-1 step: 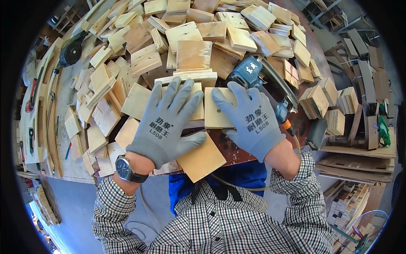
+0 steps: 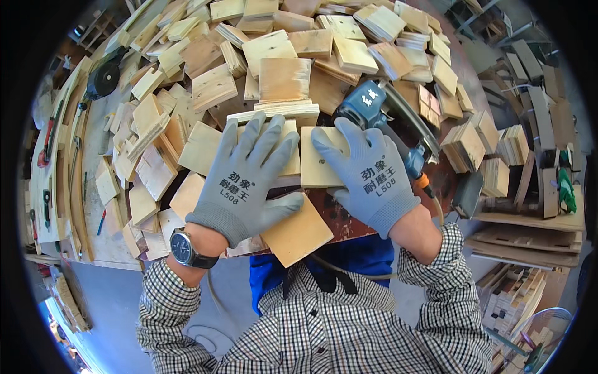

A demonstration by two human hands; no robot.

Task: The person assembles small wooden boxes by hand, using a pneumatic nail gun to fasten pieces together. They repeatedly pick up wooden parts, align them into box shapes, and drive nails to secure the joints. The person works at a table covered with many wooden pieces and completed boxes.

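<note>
My left hand (image 2: 252, 171), in a grey work glove, lies flat with its fingers spread over a plywood block (image 2: 290, 163). Its thumb rests on another plywood piece (image 2: 299, 234) that juts past the table's near edge. My right hand (image 2: 370, 168), gloved alike, wraps the right side of a square plywood block (image 2: 321, 163), with the index finger on its top and the thumb at its near edge. The two blocks sit side by side. Just beyond my right hand lies a blue air nailer (image 2: 362, 103). The palms hide parts of the blocks.
A large heap of plywood offcuts (image 2: 271, 53) covers the far table. An air hose with an orange fitting (image 2: 423, 181) joins the nailer. At left are a black round tool (image 2: 104, 78) and a red-handled tool (image 2: 45, 149). Stacked boards (image 2: 529, 227) stand at right.
</note>
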